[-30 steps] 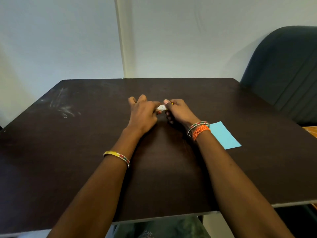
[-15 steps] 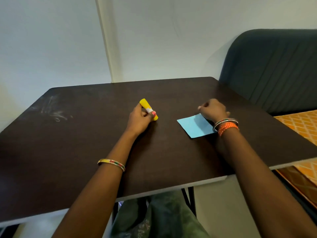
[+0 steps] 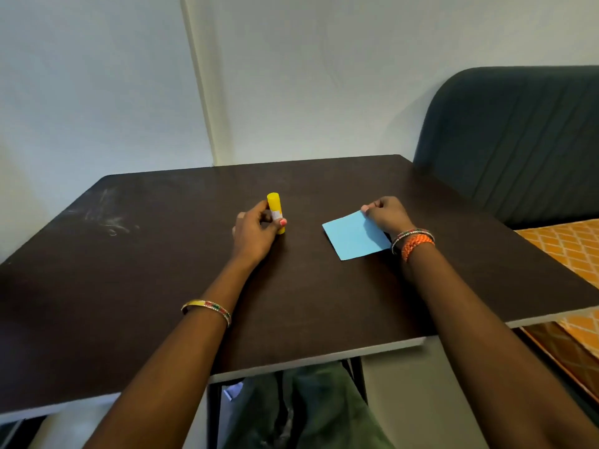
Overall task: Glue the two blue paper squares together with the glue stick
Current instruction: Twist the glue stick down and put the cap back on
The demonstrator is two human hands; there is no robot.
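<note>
My left hand point(image 3: 256, 233) grips a yellow glue stick point(image 3: 275, 212) near its lower end and holds it nearly upright on the dark table point(image 3: 162, 270), cap on top. To the right, a light blue paper square point(image 3: 351, 236) lies on the table with its far corner raised. My right hand point(image 3: 387, 215) pinches that far corner between thumb and fingers. I see one blue surface only; whether a second square lies under it I cannot tell.
A dark green padded headboard or seat back point(image 3: 518, 140) stands at the right, with orange patterned fabric point(image 3: 570, 247) below it. The table's front edge point(image 3: 308, 356) runs close to my forearms. Pale scuff marks point(image 3: 107, 218) show at the table's far left.
A second ago both hands met at the glue stick in the middle. My right hand then went right to the blue paper and lifted its far corner; my left has stood the glue stick more upright.
</note>
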